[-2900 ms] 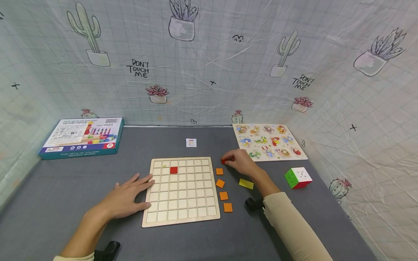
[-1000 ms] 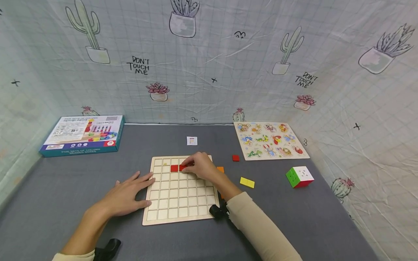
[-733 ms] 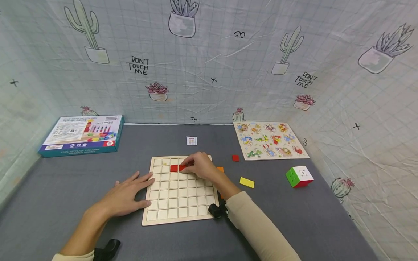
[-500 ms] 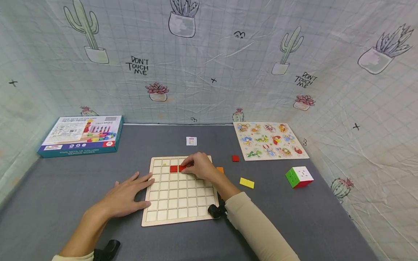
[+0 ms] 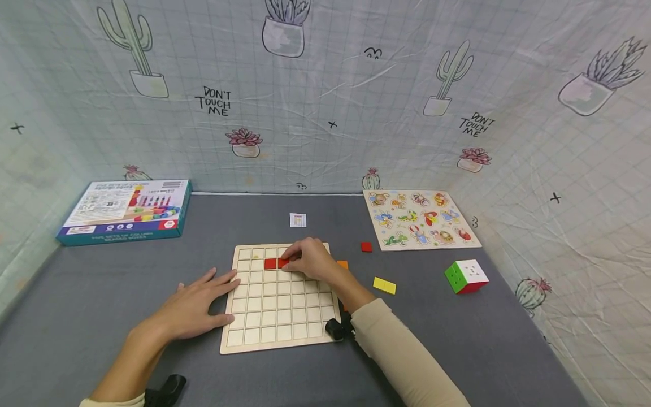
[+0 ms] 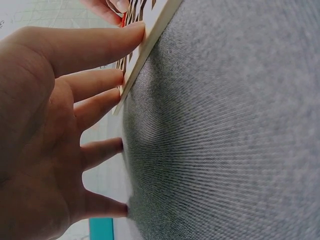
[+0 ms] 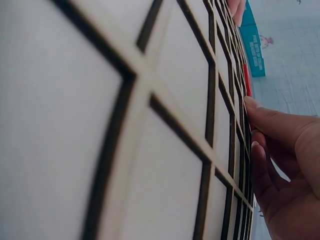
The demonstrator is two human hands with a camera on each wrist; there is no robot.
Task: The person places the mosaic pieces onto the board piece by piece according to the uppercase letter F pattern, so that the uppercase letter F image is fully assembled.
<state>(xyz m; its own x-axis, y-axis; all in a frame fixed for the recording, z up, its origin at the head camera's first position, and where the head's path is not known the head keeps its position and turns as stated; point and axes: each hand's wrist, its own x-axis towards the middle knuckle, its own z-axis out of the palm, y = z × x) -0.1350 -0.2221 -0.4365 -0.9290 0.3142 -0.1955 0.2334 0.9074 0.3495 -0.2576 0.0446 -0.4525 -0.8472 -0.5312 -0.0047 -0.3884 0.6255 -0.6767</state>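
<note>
A pale wooden grid board [image 5: 261,334] lies flat on the grey tabletop. Along its left edge rests my left hand [image 5: 192,310], fingers spread and nearly straight; the left wrist view has its thumb [image 6: 100,47] touching the board's rim. One red square tile [image 5: 270,264] sits in a cell of the second row from the far side. In the cell just right of it, thumb and fingers of my right hand [image 5: 311,259] pinch a second red tile [image 5: 282,263], partly covered by the fingertips. In the right wrist view the right hand [image 7: 285,150] is low at the board's surface.
Right of the board are a loose red tile [image 5: 367,247], a yellow piece [image 5: 384,285] and orange tiles [image 5: 343,264], mostly hidden by the right arm. Farther out lie a puzzle cube [image 5: 466,276], a picture board [image 5: 419,220], a small printed card [image 5: 298,220] and a box [image 5: 124,212].
From beside the board's right edge, my right hand has carried a red tile left onto the grid, next to the first one. During the last second both hands have stayed nearly still.
</note>
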